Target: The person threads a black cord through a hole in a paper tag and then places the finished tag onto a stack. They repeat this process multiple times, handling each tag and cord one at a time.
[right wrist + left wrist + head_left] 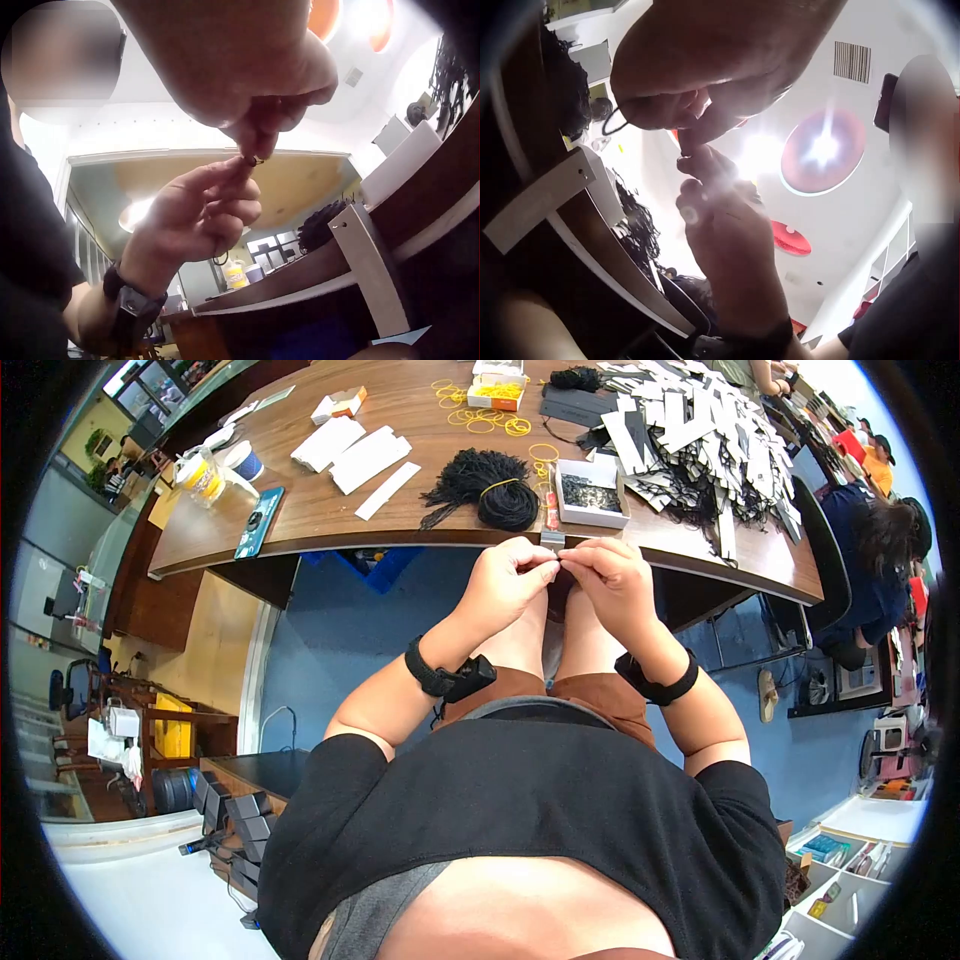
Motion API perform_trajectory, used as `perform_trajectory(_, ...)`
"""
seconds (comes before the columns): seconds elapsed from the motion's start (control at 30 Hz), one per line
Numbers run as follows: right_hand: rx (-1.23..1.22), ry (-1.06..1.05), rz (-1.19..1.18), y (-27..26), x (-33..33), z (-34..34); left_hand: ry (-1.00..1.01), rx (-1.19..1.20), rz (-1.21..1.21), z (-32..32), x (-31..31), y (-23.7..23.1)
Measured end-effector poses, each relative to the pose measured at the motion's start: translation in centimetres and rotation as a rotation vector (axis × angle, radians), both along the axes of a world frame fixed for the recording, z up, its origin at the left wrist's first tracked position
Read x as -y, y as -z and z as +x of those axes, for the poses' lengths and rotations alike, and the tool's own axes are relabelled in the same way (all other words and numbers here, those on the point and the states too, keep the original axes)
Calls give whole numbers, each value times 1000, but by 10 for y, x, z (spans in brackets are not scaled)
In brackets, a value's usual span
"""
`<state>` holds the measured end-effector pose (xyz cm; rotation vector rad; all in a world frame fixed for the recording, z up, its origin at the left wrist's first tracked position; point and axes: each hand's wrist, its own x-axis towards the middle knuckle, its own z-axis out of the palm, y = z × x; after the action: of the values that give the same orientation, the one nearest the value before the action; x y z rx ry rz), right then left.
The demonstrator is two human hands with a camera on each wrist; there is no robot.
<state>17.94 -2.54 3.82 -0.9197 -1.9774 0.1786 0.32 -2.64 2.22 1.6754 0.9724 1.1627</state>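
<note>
Just off the table's front edge, the left hand (503,588) and right hand (622,592) meet at their fingertips. Both pinch a tiny dark piece, seems a black cord, at its tips (256,160) in the right wrist view. A thin black loop (615,122) sticks out from the left hand (705,67) in the left wrist view. The left hand (196,217) has its other fingers curled; the right hand (731,232) faces it from below in the left wrist view. Fingers hide most of the piece.
Beyond the hands on the table (330,525) are a box of small dark parts (592,500), a black cord bundle (485,490), a pile of tags (690,445), white strips (370,458), yellow bands (480,422) and a phone (260,522). A pale bracket (373,274) juts from the edge.
</note>
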Motion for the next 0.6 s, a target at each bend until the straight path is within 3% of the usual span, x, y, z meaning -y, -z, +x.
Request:
perform_trajectory(0.13, -1, -72, -268, -2, -3, 0, 11, -18, -43, -2, -6, 11)
perform_trajectory(0.23, 151, -90, -281, -11, -3, 2, 52, -103, -33, -5, -4, 10)
perform_trajectory(0.37, 1, -269, -676, -2, -9, 8, 41, -180, 89, -9, 4, -3)
perform_trajectory(0.47, -231, -413, -1087, -8, -14, 9, -35, -225, 259, -6, 10, -9)
perform_trajectory(0.6, -694, -618, -1444, 8, -18, 13, 17, -104, 151, -8, 12, -10)
